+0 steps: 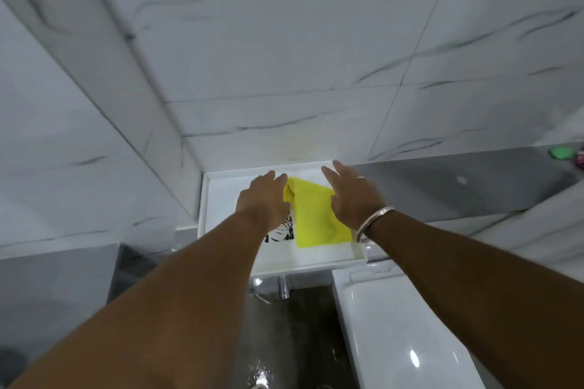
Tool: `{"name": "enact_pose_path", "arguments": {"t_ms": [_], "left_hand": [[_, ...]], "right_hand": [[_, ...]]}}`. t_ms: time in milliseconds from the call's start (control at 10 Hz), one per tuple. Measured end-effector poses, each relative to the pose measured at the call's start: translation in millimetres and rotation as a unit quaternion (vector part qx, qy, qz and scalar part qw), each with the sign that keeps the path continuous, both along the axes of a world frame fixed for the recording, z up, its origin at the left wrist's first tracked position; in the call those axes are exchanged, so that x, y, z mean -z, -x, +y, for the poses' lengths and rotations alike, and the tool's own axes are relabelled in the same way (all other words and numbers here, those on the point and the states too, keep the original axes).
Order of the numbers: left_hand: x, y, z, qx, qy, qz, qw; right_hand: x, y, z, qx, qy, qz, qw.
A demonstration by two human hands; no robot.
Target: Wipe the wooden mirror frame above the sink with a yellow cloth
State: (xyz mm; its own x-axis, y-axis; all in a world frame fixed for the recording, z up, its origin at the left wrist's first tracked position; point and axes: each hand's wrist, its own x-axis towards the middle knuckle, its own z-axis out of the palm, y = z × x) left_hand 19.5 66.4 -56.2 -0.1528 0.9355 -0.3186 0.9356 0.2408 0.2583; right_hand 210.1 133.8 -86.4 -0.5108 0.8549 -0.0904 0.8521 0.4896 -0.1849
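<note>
Where both hands (311, 196) reach: yellow cloth (316, 218), illegible black print (281, 232).

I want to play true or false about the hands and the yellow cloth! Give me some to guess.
1. The bright yellow cloth lies in a white rectangular tray. True.
2. The mirror frame is being wiped now. False: no mirror frame shows, and the cloth lies in the tray.
3. The right hand wears a silver ring, with a silver metal bracelet on its wrist. True.
4. The left hand is on the white toilet tank. False: it reaches over the tray at the cloth's left edge.
5. The wall behind is red brick. False: it is grey-veined white marble tile.
</note>
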Motion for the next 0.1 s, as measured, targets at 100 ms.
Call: {"name": "enact_pose_path", "arguments": {"t_ms": [100], "left_hand": [[-40.6, 7.3, -9.1, 0.016, -0.071, 0.125, 0.989]], "right_hand": [[-63.9, 5.9, 6.3, -0.015, -0.158, -0.018, 0.987]]}}
